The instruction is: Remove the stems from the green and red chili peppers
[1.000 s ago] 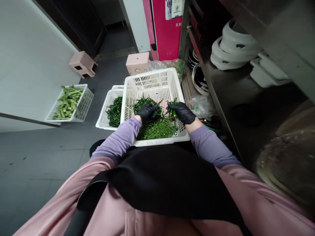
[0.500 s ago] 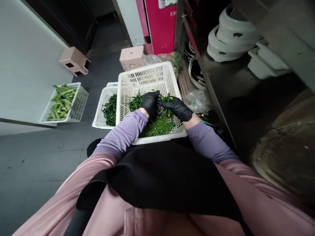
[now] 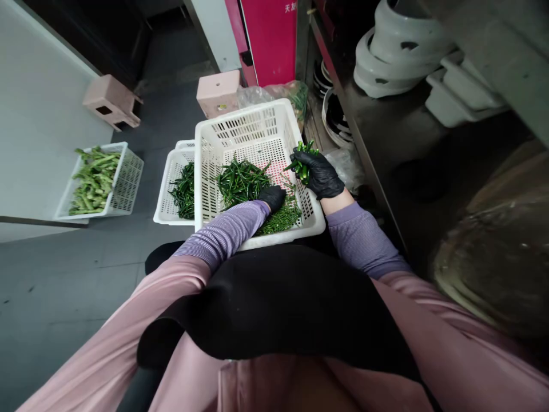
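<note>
A large white plastic basket (image 3: 240,129) stands in front of my lap. Inside it, to the left, lies a heap of long green chili peppers (image 3: 241,178); nearer me is a pile of thin green stems (image 3: 281,220). My left hand (image 3: 273,197), in a black glove, is closed low over the stems between both piles; its fingertips are hidden. Raised at the basket's right rim, my right hand (image 3: 321,174), also gloved in black, grips a bunch of green chili peppers (image 3: 303,163) whose ends stick out past the fingers.
A second white basket (image 3: 162,197) with darker green peppers sits close on the left. Farther left is a basket (image 3: 122,191) of thick pale-green stalks. Two pink stools (image 3: 218,94) stand beyond. Along the right runs a metal shelf (image 3: 373,154) bearing white ware (image 3: 386,77).
My hands have parted. The right has moved up and right with its bunch of peppers, while the left has dropped down onto the stems. The view has shifted slightly.
</note>
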Demonstrator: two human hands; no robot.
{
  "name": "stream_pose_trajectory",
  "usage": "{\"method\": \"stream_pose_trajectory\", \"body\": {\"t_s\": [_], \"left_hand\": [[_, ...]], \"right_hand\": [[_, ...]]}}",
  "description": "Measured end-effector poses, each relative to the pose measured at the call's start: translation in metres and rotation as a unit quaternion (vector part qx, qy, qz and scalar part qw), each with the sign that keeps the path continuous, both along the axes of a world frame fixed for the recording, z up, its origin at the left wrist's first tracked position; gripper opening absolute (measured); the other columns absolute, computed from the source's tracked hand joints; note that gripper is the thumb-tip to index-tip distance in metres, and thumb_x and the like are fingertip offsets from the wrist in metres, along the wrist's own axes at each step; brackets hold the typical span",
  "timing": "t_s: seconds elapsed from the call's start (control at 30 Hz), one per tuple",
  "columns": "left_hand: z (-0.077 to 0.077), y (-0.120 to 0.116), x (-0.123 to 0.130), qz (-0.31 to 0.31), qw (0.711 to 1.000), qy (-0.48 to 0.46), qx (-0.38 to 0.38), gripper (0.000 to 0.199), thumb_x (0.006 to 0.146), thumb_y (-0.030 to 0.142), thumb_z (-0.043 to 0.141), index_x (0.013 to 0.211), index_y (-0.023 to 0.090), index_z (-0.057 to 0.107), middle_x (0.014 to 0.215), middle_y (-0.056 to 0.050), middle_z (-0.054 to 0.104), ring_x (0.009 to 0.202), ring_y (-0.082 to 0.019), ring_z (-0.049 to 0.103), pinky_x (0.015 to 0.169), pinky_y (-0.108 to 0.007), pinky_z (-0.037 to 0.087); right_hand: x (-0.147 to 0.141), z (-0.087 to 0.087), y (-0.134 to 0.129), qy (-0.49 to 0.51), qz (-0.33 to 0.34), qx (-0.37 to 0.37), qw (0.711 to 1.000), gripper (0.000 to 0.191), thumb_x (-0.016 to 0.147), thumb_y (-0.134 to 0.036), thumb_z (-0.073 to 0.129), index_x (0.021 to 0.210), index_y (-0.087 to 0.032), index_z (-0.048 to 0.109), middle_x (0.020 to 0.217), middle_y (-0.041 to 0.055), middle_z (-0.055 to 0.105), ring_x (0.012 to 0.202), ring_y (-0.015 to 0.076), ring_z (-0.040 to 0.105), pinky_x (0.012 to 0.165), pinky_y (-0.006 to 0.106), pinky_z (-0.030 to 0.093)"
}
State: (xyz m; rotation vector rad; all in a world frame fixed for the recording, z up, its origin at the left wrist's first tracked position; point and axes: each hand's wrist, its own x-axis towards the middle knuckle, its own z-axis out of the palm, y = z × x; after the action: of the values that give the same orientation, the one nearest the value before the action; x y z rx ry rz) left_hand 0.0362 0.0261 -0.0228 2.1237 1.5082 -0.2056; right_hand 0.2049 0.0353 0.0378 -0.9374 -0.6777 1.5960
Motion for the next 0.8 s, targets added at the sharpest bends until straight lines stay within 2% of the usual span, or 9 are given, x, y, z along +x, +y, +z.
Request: {"method": "stream_pose_trajectory", "body": {"t_s": [0.1, 0.17, 0.23, 0.3, 0.37, 0.43, 0.53, 0.67, 0.8], "left_hand": [[0.010, 0.006, -0.008, 0.024, 0.999, -0.037, 0.017, 0.017, 0.093, 0.016, 0.073, 0.104, 0.012, 0.086, 0.117, -0.019, 0.082, 0.112, -0.033, 0.076, 0.103, -0.042, 0.055], [0.026, 0.010, -0.022, 0.104, 0.987, -0.115, 0.049, 0.012, 0.095, 0.021, 0.075, 0.087, 0.014, 0.082, 0.092, -0.012, 0.079, 0.097, -0.028, 0.075, 0.096, -0.038, 0.055], [0.048, 0.014, -0.036, 0.222, 0.943, -0.242, 0.058, 0.025, 0.095, 0.026, 0.079, 0.073, 0.016, 0.074, 0.069, -0.005, 0.069, 0.076, -0.022, 0.067, 0.083, -0.034, 0.054], [0.069, 0.013, -0.046, 0.315, 0.871, -0.376, 0.026, 0.028, 0.095, 0.028, 0.082, 0.072, 0.018, 0.070, 0.062, -0.001, 0.062, 0.062, -0.016, 0.058, 0.069, -0.031, 0.050], [0.085, 0.009, -0.049, 0.353, 0.806, -0.476, -0.008, 0.022, 0.096, 0.027, 0.082, 0.079, 0.017, 0.071, 0.064, 0.001, 0.063, 0.058, -0.013, 0.054, 0.063, -0.028, 0.046], [0.093, 0.001, -0.046, 0.349, 0.781, -0.518, -0.015, 0.019, 0.097, 0.025, 0.081, 0.083, 0.017, 0.071, 0.066, 0.001, 0.064, 0.059, -0.012, 0.056, 0.063, -0.027, 0.046], [0.093, -0.005, -0.041, 0.291, 0.837, -0.458, 0.065, 0.024, 0.096, 0.029, 0.082, 0.078, 0.018, 0.070, 0.071, -0.002, 0.066, 0.072, -0.018, 0.065, 0.072, -0.030, 0.048], [0.079, 0.004, -0.052, 0.151, 0.943, -0.233, 0.186, 0.017, 0.091, 0.025, 0.079, 0.078, 0.019, 0.073, 0.086, -0.011, 0.071, 0.104, -0.029, 0.073, 0.087, -0.034, 0.051], [0.055, 0.016, -0.058, 0.158, 0.968, -0.154, 0.122, 0.017, 0.081, 0.016, 0.081, 0.069, 0.019, 0.068, 0.085, -0.012, 0.070, 0.108, -0.032, 0.070, 0.101, -0.039, 0.053]], "right_hand": [[0.001, 0.000, 0.001, -0.011, 0.004, -0.004, 1.000, 0.023, 0.080, -0.030, 0.098, 0.090, -0.022, 0.078, 0.091, 0.0014, 0.083, 0.092, 0.0198, 0.078, 0.079, 0.031, 0.065], [0.002, 0.001, 0.001, -0.015, 0.020, -0.010, 1.000, 0.022, 0.077, -0.029, 0.098, 0.088, -0.023, 0.080, 0.092, 0.0021, 0.084, 0.090, 0.0204, 0.077, 0.078, 0.032, 0.065], [0.002, 0.002, 0.000, -0.015, 0.058, -0.013, 0.998, 0.023, 0.073, -0.026, 0.098, 0.089, -0.023, 0.082, 0.092, 0.0027, 0.085, 0.090, 0.0211, 0.077, 0.080, 0.032, 0.066], [-0.001, 0.002, -0.005, -0.018, 0.118, -0.016, 0.993, 0.026, 0.071, -0.026, 0.099, 0.091, -0.022, 0.083, 0.089, 0.0031, 0.085, 0.087, 0.0211, 0.077, 0.080, 0.034, 0.066], [-0.007, 0.002, -0.013, -0.026, 0.188, -0.024, 0.982, 0.026, 0.071, -0.029, 0.099, 0.090, -0.021, 0.083, 0.084, 0.0030, 0.083, 0.080, 0.0205, 0.076, 0.078, 0.035, 0.064], [-0.013, -0.001, -0.020, -0.033, 0.239, -0.030, 0.970, 0.024, 0.072, -0.033, 0.098, 0.085, -0.021, 0.082, 0.077, 0.0020, 0.080, 0.076, 0.0202, 0.075, 0.078, 0.036, 0.062], [-0.019, -0.006, -0.027, -0.040, 0.269, -0.019, 0.962, 0.027, 0.069, -0.037, 0.100, 0.074, -0.021, 0.078, 0.071, 0.0007, 0.077, 0.073, 0.0190, 0.072, 0.080, 0.035, 0.061], [-0.016, -0.011, -0.027, -0.096, 0.231, 0.014, 0.968, 0.026, 0.058, -0.028, 0.099, 0.072, -0.020, 0.079, 0.073, -0.0010, 0.077, 0.075, 0.0177, 0.069, 0.081, 0.033, 0.057], [-0.010, -0.007, -0.020, -0.120, 0.111, 0.027, 0.986, 0.024, 0.061, -0.020, 0.094, 0.082, -0.020, 0.082, 0.082, -0.0011, 0.080, 0.081, 0.0181, 0.069, 0.084, 0.034, 0.057]]}}
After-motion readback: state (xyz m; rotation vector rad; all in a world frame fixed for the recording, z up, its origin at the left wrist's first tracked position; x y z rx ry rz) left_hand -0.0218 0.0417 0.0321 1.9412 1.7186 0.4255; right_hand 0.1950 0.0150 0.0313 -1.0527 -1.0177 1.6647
